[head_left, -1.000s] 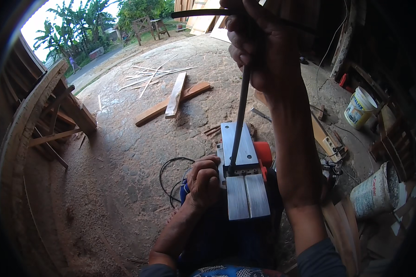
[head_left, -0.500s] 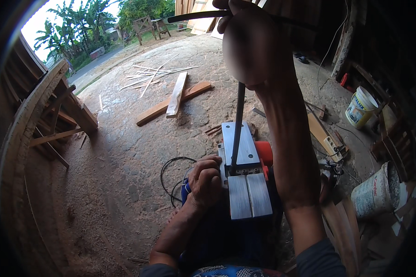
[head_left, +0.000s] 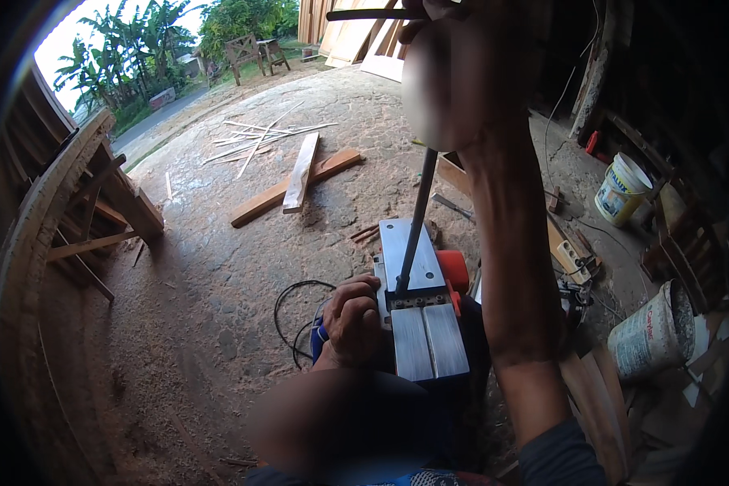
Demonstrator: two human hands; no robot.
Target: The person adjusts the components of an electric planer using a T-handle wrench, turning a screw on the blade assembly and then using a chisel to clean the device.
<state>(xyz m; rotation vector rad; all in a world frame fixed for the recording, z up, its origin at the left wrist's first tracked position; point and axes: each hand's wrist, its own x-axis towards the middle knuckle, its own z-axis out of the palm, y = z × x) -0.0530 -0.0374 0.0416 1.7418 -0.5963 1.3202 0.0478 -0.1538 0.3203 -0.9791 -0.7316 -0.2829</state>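
Note:
An electric hand planer [head_left: 417,257] lies upside down in front of my body, its silver sole plates facing up and a red-orange part on its right side. My left hand [head_left: 355,324] is closed around the planer's left side, fingers curled against its edge. My right hand [head_left: 471,85], raised high and partly blurred, grips the crossbar of a T-handle wrench [head_left: 418,215]. The wrench's long dark shaft slants down to the left end of a row of bolts [head_left: 419,302] in the slot between the plates. A blurred patch covers my left forearm.
A black cord [head_left: 277,312] loops on the floor left of the planer. Two crossed wood pieces [head_left: 301,174] and thin strips [head_left: 259,134] lie ahead. Buckets [head_left: 624,190] stand at right; a wooden bench [head_left: 97,186] is at left. Sawdust covers the floor.
My right hand and the wrench's top have shifted slightly right, so the shaft leans more. The wrench tip stays at the bolt row; my left hand keeps its hold. The whole view has shifted slightly.

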